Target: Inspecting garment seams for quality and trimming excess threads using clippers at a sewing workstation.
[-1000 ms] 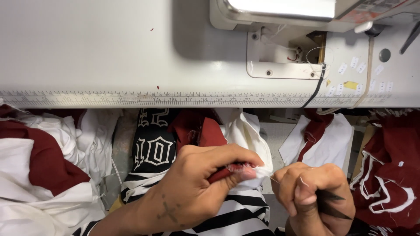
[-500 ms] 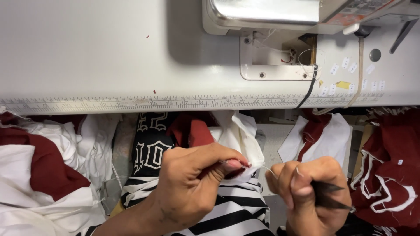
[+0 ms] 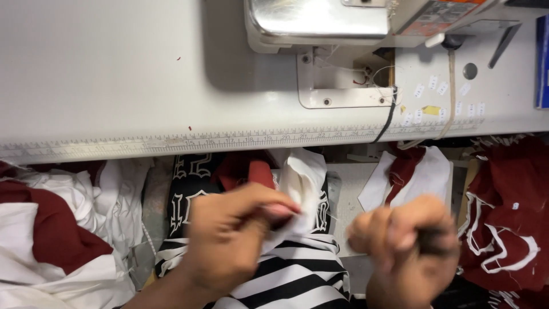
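Pinching white cloth [image 3: 300,191] in the left hand [image 3: 231,229]; right hand [image 3: 409,246] fisted around a dark tool [image 3: 434,240]; keeping the cloth taut below the table [image 3: 114,86] looks wise.

My white sewing table [image 3: 114,74] | sewing machine [image 3: 320,23] standing at its far edge | metal needle plate [image 3: 343,86] set flush | printed ruler strip [image 3: 171,142] along my near edge | small white labels [image 3: 443,94] scattered right | blue item [image 3: 542,63] at far right
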